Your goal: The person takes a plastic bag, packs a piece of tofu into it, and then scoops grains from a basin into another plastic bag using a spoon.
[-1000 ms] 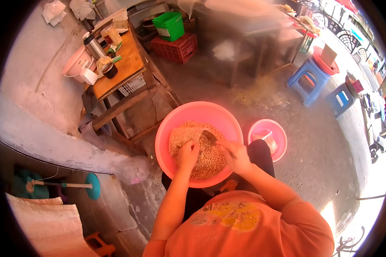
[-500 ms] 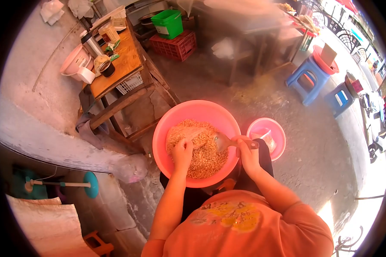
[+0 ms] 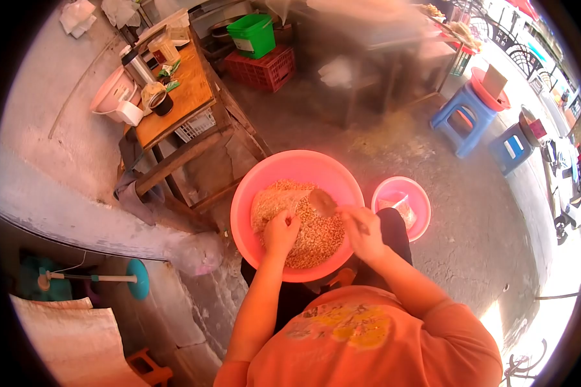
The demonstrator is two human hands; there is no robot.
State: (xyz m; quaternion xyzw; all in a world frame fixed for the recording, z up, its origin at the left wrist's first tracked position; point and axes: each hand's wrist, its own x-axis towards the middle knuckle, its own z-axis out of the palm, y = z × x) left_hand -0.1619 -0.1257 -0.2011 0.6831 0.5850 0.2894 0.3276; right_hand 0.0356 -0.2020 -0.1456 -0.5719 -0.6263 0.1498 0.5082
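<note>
A large pink basin (image 3: 345, 174) on my lap holds a heap of tan grains or nuts (image 3: 316, 245), too small to name. Lying on the heap is a clear plastic bag (image 3: 271, 205) with similar pieces in it. My left hand (image 3: 283, 233) is closed at the bag's near edge, fingers pinched on it. My right hand (image 3: 363, 232) grips the handle of a metal ladle (image 3: 322, 202) by the basin's right rim. The ladle's round head is over the heap, beside the bag's mouth; what lies in it is unclear.
A smaller pink basin (image 3: 421, 190) with a bagged item stands by my right knee. Left is a wooden table (image 3: 193, 97) with a thermos and jars. A green bucket (image 3: 255, 39) sits on a red crate (image 3: 271, 69). Blue stools (image 3: 461, 119) stand at the right.
The ladle's head has turned over and moved up and left, toward the bag. My right hand has come inward over the basin's rim; my left hand has shifted slightly right.
</note>
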